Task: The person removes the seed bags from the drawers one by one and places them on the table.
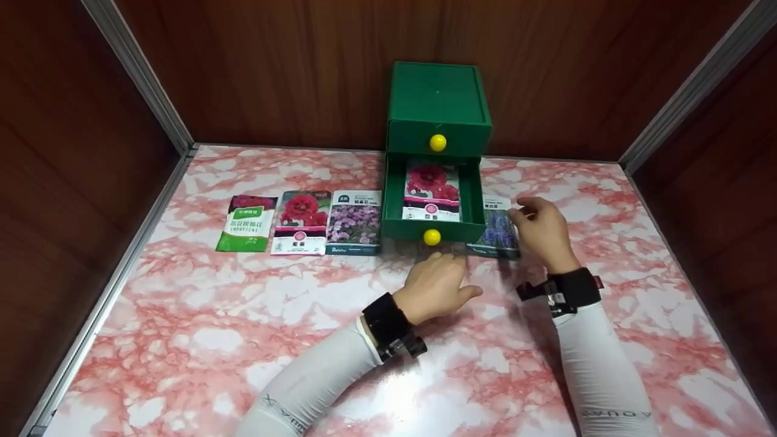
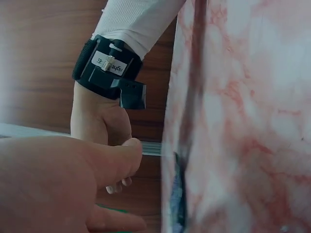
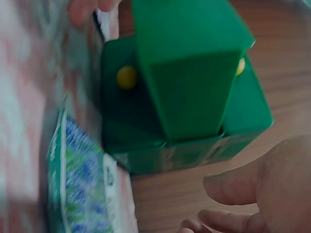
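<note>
A green drawer cabinet (image 1: 438,91) with yellow knobs has its middle drawer (image 1: 452,231) pulled out. Inside that drawer lies a seed packet (image 1: 430,188) printed with red flowers. My left hand (image 1: 434,285) is just in front of the drawer, thumb spread; its fingertips are partly hidden in the head view, and I see nothing held. To the right, my right hand (image 1: 540,230) hovers beside a lavender seed packet (image 1: 495,230), fingers loosely bent. The right wrist view shows a gap between this hand and the lavender packet (image 3: 85,179).
Left of the cabinet, three more seed packets lie in a row: a green-and-white one (image 1: 247,224), a red-flowered one (image 1: 300,224) and a purple-flowered one (image 1: 354,224). Wood-patterned walls (image 1: 291,73) enclose the red-and-white marbled table (image 1: 200,340) behind and at both sides.
</note>
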The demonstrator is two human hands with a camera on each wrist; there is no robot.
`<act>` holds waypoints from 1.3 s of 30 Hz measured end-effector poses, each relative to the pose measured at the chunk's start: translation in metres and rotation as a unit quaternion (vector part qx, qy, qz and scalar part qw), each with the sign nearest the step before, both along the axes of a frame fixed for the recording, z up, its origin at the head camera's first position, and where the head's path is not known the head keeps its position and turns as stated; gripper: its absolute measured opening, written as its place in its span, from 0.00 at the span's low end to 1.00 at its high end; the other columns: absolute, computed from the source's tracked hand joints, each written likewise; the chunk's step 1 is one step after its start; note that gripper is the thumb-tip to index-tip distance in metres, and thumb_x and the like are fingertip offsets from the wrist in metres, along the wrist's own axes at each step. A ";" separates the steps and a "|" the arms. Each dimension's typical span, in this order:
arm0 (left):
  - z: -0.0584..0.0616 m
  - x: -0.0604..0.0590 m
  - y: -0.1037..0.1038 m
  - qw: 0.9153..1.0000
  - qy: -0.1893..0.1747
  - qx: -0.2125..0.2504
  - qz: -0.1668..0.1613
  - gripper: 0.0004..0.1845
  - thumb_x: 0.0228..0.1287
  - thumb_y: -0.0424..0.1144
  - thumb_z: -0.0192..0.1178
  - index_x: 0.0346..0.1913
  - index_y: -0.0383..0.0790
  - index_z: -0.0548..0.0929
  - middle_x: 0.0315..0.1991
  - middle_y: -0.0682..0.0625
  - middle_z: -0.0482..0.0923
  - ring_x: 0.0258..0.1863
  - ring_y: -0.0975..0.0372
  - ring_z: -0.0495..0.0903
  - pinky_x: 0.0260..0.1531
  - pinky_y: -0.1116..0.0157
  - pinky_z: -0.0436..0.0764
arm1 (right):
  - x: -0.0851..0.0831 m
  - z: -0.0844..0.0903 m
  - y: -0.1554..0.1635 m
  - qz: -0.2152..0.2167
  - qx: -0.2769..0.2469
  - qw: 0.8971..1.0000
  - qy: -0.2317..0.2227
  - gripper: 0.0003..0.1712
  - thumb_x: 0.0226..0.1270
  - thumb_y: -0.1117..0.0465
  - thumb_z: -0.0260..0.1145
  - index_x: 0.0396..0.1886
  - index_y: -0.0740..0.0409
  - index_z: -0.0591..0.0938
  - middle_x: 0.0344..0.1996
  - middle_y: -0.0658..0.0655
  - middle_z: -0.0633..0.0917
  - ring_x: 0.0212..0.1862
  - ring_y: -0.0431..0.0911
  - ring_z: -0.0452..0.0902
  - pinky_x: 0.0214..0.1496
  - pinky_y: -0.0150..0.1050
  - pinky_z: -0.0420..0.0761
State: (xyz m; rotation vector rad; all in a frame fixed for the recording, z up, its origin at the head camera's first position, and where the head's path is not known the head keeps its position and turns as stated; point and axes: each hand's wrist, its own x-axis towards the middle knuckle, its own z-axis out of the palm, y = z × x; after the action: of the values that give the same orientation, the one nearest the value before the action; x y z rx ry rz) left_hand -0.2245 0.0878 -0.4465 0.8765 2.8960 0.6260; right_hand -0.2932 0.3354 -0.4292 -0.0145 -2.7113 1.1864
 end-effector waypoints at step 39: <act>0.074 -0.085 -0.071 0.989 -0.047 0.098 0.102 0.23 0.84 0.49 0.65 0.61 0.29 0.85 0.50 0.41 0.83 0.46 0.53 0.81 0.50 0.55 0.84 | -0.018 0.059 -0.100 0.126 0.143 0.982 0.003 0.16 0.85 0.58 0.67 0.49 0.72 0.87 0.34 0.66 0.85 0.35 0.58 0.80 0.41 0.52 0.82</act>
State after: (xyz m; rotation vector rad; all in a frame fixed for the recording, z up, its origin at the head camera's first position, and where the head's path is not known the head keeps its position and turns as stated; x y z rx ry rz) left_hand -0.3099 0.0164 -0.3728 0.5525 2.8966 0.9541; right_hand -0.3107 0.2358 -0.3700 0.3816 -2.9154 0.8345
